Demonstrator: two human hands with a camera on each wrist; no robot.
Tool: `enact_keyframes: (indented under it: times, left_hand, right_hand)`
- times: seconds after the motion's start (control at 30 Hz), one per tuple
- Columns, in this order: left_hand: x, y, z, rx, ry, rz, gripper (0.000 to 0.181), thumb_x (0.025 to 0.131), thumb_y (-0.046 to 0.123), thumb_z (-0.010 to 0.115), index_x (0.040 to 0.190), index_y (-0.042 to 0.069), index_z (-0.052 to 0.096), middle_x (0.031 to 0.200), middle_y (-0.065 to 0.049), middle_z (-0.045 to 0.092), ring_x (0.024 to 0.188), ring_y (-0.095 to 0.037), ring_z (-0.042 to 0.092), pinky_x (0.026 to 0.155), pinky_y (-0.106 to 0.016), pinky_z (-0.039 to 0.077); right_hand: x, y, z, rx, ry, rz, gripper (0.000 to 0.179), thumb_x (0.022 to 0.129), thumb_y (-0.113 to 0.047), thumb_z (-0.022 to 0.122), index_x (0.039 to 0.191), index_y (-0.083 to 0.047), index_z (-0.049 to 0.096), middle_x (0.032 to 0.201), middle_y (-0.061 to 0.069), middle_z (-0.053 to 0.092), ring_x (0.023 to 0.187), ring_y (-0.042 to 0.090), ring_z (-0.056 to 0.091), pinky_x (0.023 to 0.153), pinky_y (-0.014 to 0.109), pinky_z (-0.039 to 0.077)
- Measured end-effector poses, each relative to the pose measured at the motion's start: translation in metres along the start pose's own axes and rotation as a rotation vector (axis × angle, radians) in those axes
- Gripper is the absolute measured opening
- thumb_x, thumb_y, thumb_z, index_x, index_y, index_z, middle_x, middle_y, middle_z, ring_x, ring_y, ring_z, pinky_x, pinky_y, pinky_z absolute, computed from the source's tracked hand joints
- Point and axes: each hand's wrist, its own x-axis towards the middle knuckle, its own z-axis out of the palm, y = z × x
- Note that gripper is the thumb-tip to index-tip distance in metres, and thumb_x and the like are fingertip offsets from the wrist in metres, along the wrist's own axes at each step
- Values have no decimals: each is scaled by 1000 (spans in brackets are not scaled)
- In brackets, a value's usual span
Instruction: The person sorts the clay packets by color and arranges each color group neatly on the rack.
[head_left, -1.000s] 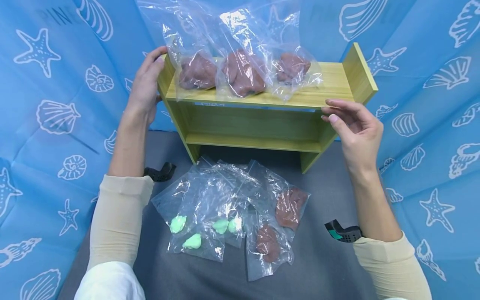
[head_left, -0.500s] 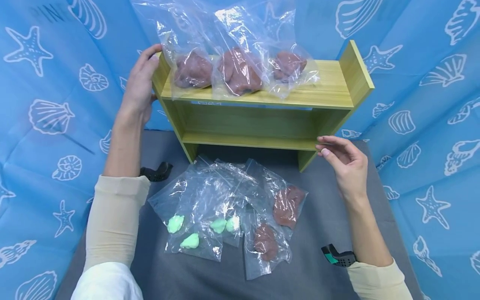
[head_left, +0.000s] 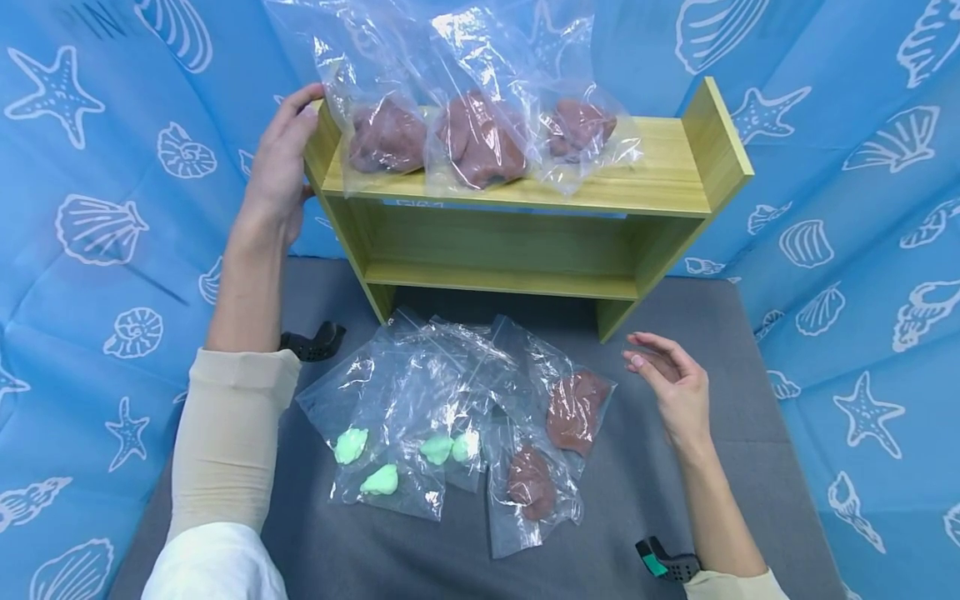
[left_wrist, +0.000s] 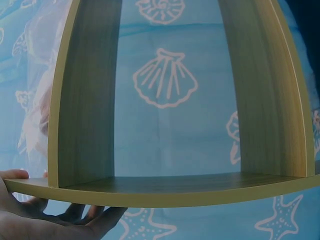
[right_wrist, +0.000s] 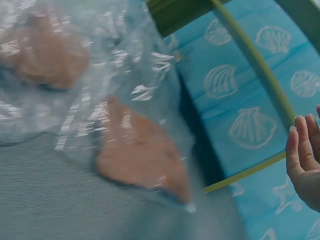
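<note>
A small wooden shelf [head_left: 502,282] stands at the back of the table. My left hand [head_left: 277,167] grips the upper end of its left side panel; in the left wrist view the thumb and the fingers lie on opposite faces of that board. Three clear bags with brown lumps [head_left: 480,142] sit on the top board. My right hand [head_left: 678,387] holds nothing and hovers over the table, fingers loosely bent. Left of it lie two clear zip bags with brown pieces, one farther back [head_left: 577,410] and one nearer [head_left: 531,483].
Several clear bags with pale green lumps [head_left: 381,480] overlap on the grey tabletop [head_left: 600,542], left of the brown ones. The shelf's lower board [head_left: 450,277] bears nothing visible. A blue shell-print curtain [head_left: 847,275] surrounds the table at back and sides.
My right hand has come down from the shelf's right front edge toward the table beside the brown bags. The left hand keeps its grip on the side panel.
</note>
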Motion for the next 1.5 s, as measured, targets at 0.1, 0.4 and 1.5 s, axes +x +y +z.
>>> enact_keyframes:
  times: [0.1, 0.4, 1.5]
  left_hand:
    - [0, 0, 0, 0, 0, 0, 37, 107, 38, 36, 143, 39, 45, 145, 6, 41, 134, -14, 35, 112, -51, 23]
    - [1, 2, 0, -54, -2, -18, 36, 107, 36, 39, 142, 37, 47, 142, 4, 45, 126, -15, 41, 110, -50, 25]
    - [2, 1, 0, -52, 13, -15, 36, 106, 36, 39, 142, 36, 47, 141, 4, 45, 126, -14, 41, 108, -49, 27]
  right_hand:
    - [-8, 12, -2, -12, 16, 42, 33, 91, 10, 64, 124, 15, 58, 117, 18, 67, 96, 22, 70, 79, 26, 56]
    - [-22, 42, -8, -42, 77, 177, 38, 91, 9, 66, 127, 14, 56, 121, 19, 66, 94, 15, 70, 80, 26, 56]
    - [-10, 94, -27, -602, -257, 306, 52, 87, -8, 78, 134, 0, 58, 111, 26, 58, 72, 6, 62, 63, 18, 50]
